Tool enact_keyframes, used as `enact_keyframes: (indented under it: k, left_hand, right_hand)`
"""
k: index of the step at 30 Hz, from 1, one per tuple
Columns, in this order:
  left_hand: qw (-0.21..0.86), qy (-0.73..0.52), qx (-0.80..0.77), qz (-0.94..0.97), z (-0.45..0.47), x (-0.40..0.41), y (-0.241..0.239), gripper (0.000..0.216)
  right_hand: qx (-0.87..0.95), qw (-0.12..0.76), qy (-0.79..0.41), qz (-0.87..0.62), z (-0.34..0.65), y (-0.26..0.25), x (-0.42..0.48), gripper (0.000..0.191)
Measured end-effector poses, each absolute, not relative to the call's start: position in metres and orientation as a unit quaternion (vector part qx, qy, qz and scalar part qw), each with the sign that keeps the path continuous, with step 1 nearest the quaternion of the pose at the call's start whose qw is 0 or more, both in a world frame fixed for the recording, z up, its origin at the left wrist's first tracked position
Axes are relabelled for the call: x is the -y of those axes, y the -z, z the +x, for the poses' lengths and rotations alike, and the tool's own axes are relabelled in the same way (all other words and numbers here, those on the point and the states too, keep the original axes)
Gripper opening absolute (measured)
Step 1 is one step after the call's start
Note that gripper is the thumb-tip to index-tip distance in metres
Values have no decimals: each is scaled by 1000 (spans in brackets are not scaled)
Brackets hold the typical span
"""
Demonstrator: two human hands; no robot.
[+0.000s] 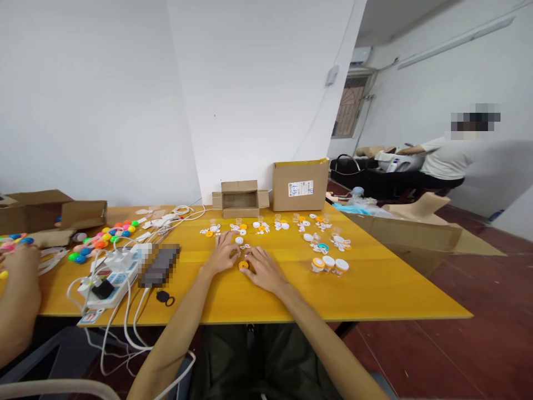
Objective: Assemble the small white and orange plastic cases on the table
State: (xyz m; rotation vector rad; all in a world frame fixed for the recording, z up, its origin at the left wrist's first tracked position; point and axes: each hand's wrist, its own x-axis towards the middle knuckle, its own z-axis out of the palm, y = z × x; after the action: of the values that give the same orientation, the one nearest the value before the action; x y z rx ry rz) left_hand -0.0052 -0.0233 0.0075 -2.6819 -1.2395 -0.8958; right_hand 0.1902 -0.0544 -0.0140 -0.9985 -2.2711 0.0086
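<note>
Rightward, tabletop (pixel 375 294) runs wide to edge (pixel 397 262); orange ring (pixel 244 266) between left hand (pixel 224 255), right hand (pixel 265 270); fingers' (pixel 258 255) grip unclear.

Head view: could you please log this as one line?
left hand: beside white lid | right hand: at orange piece | three lidded jars: on table, right

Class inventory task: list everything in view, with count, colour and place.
Tabletop: count unclear, yellow, centre
Cardboard boxes: at least four, brown, back, left, right
Small parts: many, mostly white and orange, piled across table
Lidded containers: three, clear with white-orange tops, right
Balls: many, multicoloured, left
Power strip: one, white, left
Cables: several, white, left
Dark flat object: one, blurred, left
Walls: several, white, behind
Floor: one, red, right
Window: one, brownish, background
Person: one, white top, right background
Other person's arm: one, bare, left edge
Left hand: one, bare, beside white disc
Right hand: one, bare, at orange piece
</note>
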Motion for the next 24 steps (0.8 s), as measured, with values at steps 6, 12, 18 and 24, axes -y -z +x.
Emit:
enact_keyframes:
  k: [6,12,18,24]
  left_hand:
    - [12,292,396,-871,-2,23,-5,15]
    - [0,285,397,-872,3,26,-4,15]
    - [12,268,394,-879,6,29,-10,20]
    - [2,254,372,-893,7,29,-11,19]
  right_hand:
    - [862,319,10,-395,189,15,54,8]
    - [834,327,18,-444,189,19,49,7]
    - [817,328,8,-475,188,21,49,8]
    - [768,384,-60,-508,191,24,42,9]
